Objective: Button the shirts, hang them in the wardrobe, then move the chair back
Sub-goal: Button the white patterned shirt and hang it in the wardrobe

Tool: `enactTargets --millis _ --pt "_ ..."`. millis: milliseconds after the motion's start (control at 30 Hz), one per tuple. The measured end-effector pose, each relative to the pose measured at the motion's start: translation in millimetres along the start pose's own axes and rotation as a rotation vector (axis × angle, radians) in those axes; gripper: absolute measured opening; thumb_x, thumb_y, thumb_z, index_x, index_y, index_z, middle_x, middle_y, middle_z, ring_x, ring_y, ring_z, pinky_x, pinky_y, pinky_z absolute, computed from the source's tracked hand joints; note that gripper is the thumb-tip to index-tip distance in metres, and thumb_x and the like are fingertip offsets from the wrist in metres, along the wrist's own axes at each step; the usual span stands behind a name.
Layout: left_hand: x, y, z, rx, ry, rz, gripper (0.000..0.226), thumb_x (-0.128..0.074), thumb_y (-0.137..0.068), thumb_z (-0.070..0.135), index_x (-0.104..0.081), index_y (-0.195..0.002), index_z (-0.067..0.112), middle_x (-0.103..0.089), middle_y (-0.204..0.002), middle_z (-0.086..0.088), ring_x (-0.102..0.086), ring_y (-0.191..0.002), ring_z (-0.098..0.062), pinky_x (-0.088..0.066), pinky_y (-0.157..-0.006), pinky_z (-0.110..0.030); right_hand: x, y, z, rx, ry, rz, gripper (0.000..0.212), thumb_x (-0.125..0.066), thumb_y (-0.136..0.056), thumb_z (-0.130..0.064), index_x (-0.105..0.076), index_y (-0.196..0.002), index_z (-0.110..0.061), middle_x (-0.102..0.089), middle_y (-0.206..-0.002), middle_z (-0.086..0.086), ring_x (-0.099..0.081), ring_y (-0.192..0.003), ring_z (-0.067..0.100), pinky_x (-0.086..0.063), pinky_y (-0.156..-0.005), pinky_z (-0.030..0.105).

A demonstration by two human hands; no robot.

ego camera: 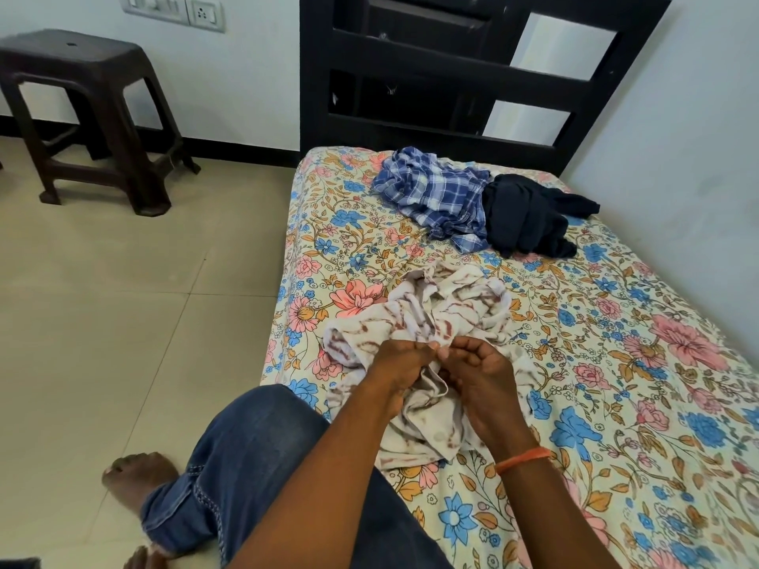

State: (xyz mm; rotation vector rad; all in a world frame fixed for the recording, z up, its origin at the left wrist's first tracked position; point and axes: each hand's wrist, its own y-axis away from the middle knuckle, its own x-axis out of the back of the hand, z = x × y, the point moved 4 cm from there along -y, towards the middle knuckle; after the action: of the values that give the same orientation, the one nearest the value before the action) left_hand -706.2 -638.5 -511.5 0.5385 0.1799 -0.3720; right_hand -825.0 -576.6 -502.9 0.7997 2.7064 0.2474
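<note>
On the bed (616, 363), both hands' fingers (427, 347) pinch the white shirt (410, 314).

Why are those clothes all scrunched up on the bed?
They haven't been buttoned or hung yet. The checked shirt and dark garment lie crumpled side by side near the headboard. Both hands, left and right, pinch the white shirt. Nothing looks damaged.

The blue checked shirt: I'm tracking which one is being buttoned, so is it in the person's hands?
No, the blue checked shirt lies crumpled near the headboard, while both hands work the white patterned shirt.
</note>
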Motion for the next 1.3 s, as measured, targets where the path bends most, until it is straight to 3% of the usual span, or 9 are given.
enactTargets --millis 133,267,367,433,667,833,967,1033,1300 --pt "-1 1 4 -0.192 -0.295 0.069 0.025 -0.067 -0.091 0.016 -0.066 -0.068 0.008 -0.063 -0.067 -0.005 -0.061 -0.061 -0.02 -0.054 -0.062 -0.031 12 -3 0 -0.104 -0.004 0.114 0.026 -0.071 -0.085 0.003 -0.064 -0.109 0.002 -0.071 -0.088 0.019 -0.068 -0.072 0.026 -0.059 -0.061 0.031" --pt "-14 14 14 -0.713 -1.023 0.157 0.015 -0.056 -0.094 0.021 -0.066 -0.083 0.019 -0.056 -0.09 -0.002 -0.052 -0.085 -0.02 -0.046 -0.073 -0.034 15 -2 -37 0.353 0.602 0.353 0.011 -0.072 -0.086 -0.007 -0.069 -0.096 -0.011 -0.071 -0.087 0.002 -0.065 -0.072 0.012 -0.054 -0.063 0.019" --pt "-22 10 10 -0.885 -1.276 0.109 0.02 -0.053 -0.09 0.023 -0.07 -0.098 0.016 -0.058 -0.098 -0.006 -0.05 -0.092 -0.03 -0.044 -0.068 -0.039 -9 -19 -55 0.578 0.846 0.193 0.012 -0.073 -0.083 -0.005 -0.069 -0.09 -0.015 -0.068 -0.085 -0.005 -0.063 -0.073 0.007 -0.045 -0.064 0.007" --pt "-25 9 10 -0.897 -1.325 0.07 0.032 -0.043 -0.087 0.027 -0.071 -0.098 0.016 -0.06 -0.096 -0.007 -0.049 -0.092 -0.032 -0.044 -0.067 -0.041 -17 -42 -47 0.499 1.027 0.081 0.014 -0.074 -0.081 -0.009 -0.069 -0.093 -0.015 -0.068 -0.09 -0.002 -0.064 -0.078 0.014 -0.052 -0.074 0.022" --pt "-27 -6 4 -0.751 -1.186 0.039 0.025 -0.038 -0.096 0.027 -0.059 -0.1 0.015 -0.063 -0.087 -0.007 -0.057 -0.085 -0.027 -0.049 -0.065 -0.042 -2 -66 -26 0.322 1.16 0.116 0.016 -0.078 -0.079 -0.023 -0.066 -0.086 -0.016 -0.066 -0.083 -0.001 -0.062 -0.079 0.02 -0.054 -0.073 0.039" --pt "-15 -26 4 -0.551 -0.83 0.245 0.019 -0.042 -0.099 0.027 -0.046 -0.118 0.024 -0.064 -0.078 -0.001 -0.065 -0.07 -0.025 -0.049 -0.06 -0.038 17 -65 -24 0.336 0.947 0.205 0.008 -0.076 -0.081 -0.011 -0.073 -0.074 -0.015 -0.068 -0.067 -0.006 -0.065 -0.067 0.012 -0.047 -0.063 0.019" --pt "-12 -39 2 -0.505 -0.732 0.287 0.027 -0.048 -0.097 0.023 -0.051 -0.123 0.031 -0.066 -0.07 0.004 -0.065 -0.057 -0.008 -0.052 -0.061 -0.029 30 -63 -15 0.228 0.677 0.286 0.006 -0.075 -0.086 -0.018 -0.077 -0.089 -0.013 -0.073 -0.073 0.001 -0.069 -0.068 0.022 -0.059 -0.073 0.04" --pt "-13 -42 5 -0.547 -0.784 0.303 0.03 -0.052 -0.096 0.027 -0.057 -0.126 0.032 -0.064 -0.091 0.004 -0.065 -0.079 -0.01 -0.049 -0.07 -0.027 31 -60 -9 0.152 0.5 0.293 0.01 -0.073 -0.088 -0.014 -0.075 -0.096 -0.009 -0.073 -0.074 0.009 -0.067 -0.062 0.024 -0.059 -0.066 0.043" --pt "-21 -50 15 -0.569 -0.465 0.272 0.018 -0.066 -0.091 0.03 -0.076 -0.104 0.025 -0.06 -0.097 0.011 -0.057 -0.084 0.008 -0.039 -0.072 -0.006 14 -45 -6 0.166 0.321 0.248 0.011 -0.071 -0.089 -0.005 -0.074 -0.096 -0.012 -0.075 -0.08 0.004 -0.064 -0.064 0.009 -0.052 -0.054 0.015"
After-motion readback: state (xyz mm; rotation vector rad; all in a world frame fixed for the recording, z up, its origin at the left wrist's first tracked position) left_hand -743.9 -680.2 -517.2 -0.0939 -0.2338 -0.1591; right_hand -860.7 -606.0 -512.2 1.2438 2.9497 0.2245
